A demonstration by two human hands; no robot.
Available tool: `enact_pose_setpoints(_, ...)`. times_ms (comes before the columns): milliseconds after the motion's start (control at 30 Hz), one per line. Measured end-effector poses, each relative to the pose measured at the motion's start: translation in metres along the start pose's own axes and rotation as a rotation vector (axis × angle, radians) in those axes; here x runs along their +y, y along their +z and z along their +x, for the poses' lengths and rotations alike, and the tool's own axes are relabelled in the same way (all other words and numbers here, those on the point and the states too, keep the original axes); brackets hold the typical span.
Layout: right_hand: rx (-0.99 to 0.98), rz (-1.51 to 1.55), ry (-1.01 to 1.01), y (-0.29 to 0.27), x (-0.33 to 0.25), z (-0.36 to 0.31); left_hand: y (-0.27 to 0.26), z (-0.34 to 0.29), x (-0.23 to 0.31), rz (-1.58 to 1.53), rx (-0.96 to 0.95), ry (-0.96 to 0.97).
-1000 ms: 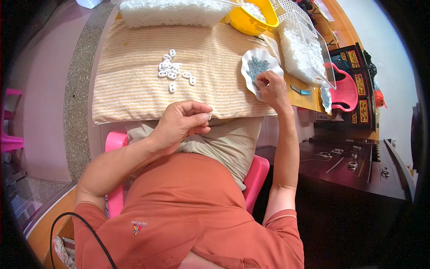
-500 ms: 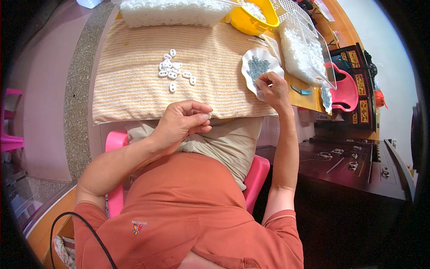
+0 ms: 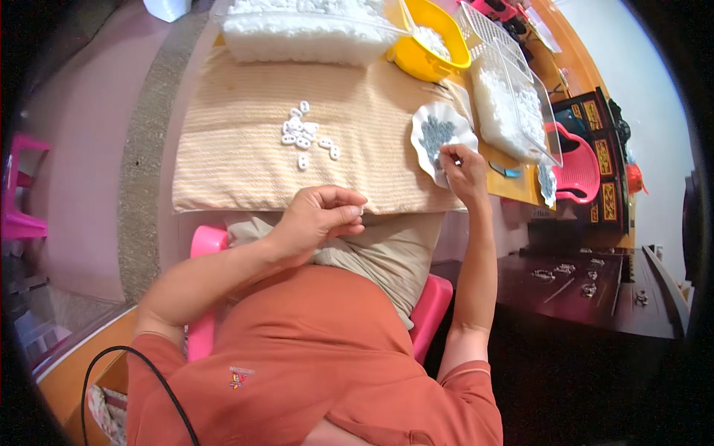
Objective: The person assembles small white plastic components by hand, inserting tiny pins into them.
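Observation:
My left hand (image 3: pixel 321 221) is above my lap at the cloth's near edge, thumb and forefinger pinching a small white piece (image 3: pixel 361 211) that the fingertips mostly cover. Over the right side of a white scalloped dish (image 3: pixel 422 136) is my right hand (image 3: pixel 466 175). Its fingertips are drawn together at a heap of tiny grey-blue parts (image 3: pixel 437 134); whatever they hold is too small to make out. Several white oval pieces (image 3: pixel 300 134), each with two dark holes, lie loosely grouped on the striped cloth (image 3: pixel 238 156) beyond my left hand.
A clear bin of white pieces (image 3: pixel 305 33) stands at the far edge, beside a yellow basket (image 3: pixel 424 63). Another clear bin (image 3: pixel 513 111) is right of the dish. Near it lie a blue-handled tool (image 3: pixel 506 170) and a pink chair (image 3: pixel 576 163).
The whole view has shifted, so the table sits lower and further right in it. My left hand keeps its pinch; my right fingertips have moved slightly at the dish.

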State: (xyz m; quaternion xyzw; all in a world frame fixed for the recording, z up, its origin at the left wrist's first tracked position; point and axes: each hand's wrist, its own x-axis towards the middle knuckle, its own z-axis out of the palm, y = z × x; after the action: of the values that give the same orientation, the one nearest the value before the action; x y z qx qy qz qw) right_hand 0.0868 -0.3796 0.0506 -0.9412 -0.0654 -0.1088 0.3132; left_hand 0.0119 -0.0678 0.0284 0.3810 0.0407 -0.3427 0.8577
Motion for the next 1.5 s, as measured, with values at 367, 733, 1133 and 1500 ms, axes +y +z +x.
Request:
enact_pose_setpoints(367,-0.065,0.256,-0.005,0.012,-0.014,-0.028,0.009,-0.003,-0.004,0.069,-0.024,0.021)
enact_pose_setpoints(733,-0.31,0.665,-0.19,0.054,-0.105,-0.061,0.007,-0.004,0.002,0.08,-0.042,0.083)
enact_pose_setpoints(1133,-0.158,0.798,0.073,0.064,-0.137,-0.07,0.007,-0.004,0.003,-0.035,-0.042,0.087)
enact_pose_setpoints(1500,-0.183,0.796,0.022,0.071,-0.122,-0.071,0.006,-0.002,-0.002,-0.004,-0.036,0.142)
